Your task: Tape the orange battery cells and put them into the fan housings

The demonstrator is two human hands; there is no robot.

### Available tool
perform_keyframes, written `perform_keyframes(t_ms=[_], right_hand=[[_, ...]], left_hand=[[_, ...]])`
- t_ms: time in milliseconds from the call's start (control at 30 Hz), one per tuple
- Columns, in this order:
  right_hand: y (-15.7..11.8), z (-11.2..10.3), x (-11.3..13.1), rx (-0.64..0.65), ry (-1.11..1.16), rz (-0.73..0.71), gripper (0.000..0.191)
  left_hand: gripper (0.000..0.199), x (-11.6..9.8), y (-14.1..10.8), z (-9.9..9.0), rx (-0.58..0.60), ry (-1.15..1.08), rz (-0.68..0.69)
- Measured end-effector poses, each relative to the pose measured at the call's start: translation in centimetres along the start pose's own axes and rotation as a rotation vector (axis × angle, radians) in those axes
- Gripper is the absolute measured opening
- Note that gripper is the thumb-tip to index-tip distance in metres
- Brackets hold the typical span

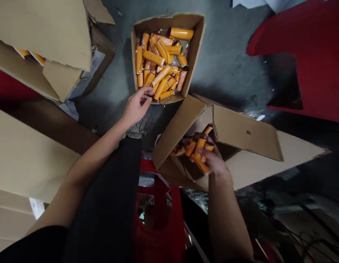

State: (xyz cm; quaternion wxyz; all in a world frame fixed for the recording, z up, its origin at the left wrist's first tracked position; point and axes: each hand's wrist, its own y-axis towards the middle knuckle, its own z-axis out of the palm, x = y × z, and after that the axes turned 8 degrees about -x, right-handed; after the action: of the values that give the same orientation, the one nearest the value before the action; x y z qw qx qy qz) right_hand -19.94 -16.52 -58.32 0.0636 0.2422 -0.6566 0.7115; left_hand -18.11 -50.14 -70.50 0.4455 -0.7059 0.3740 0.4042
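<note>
My right hand (215, 159) is closed around several orange cylindrical battery packs (200, 148) at the mouth of an open cardboard carton (246, 131). Some of its fingers are hidden behind the packs and slightly blurred. More packs and dark wires lie deeper in that carton, partly in shadow. My left hand (138, 104) rests at the near left corner of a smaller open cardboard box (195, 58), thumb apart from loosely bent fingers. Its fingertips are beside the orange battery packs (161, 75) heaped in that box, many with thin wires; no pack shows in its grasp.
At the left stand large cardboard boxes (40, 33), one with orange packs showing through its gap. A red plastic stool (160, 223) is below, between my arms. Another red plastic piece (319, 62) stands at the right on the grey floor (221, 47). Dark cables lie lower right.
</note>
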Motion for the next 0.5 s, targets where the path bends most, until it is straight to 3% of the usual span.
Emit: perform_keyframes(t_ms=[67,133,200,300,400,500], right_hand=[[-2.9,2.2,1.6,0.147,0.258,0.055,0.051],[-3.5,5.8,3.4,0.277,0.447,0.098,0.051],[-1.5,9.8,5.4,0.308,0.555,0.116,0.051],[3.6,14.4,7.8,0.220,0.591,0.045,0.051],[5.6,16.1,7.9,0.100,0.508,-0.110,0.058],[3.2,14.3,5.0,-0.091,0.297,-0.235,0.053]], left_hand=[[0.036,-0.4,-0.3,0.1,0.002,-0.013,-0.035],[0.042,-1.0,-0.5,0.3,0.026,-0.083,-0.102],[0.050,-1.9,-0.6,0.3,0.058,-0.205,-0.198],[0.065,-3.5,-0.8,0.1,0.047,-0.376,-0.297],[0.072,-4.3,-0.8,-0.3,0.013,-0.415,-0.307],[0.066,-3.8,-0.8,-0.6,0.064,-0.389,-0.307]])
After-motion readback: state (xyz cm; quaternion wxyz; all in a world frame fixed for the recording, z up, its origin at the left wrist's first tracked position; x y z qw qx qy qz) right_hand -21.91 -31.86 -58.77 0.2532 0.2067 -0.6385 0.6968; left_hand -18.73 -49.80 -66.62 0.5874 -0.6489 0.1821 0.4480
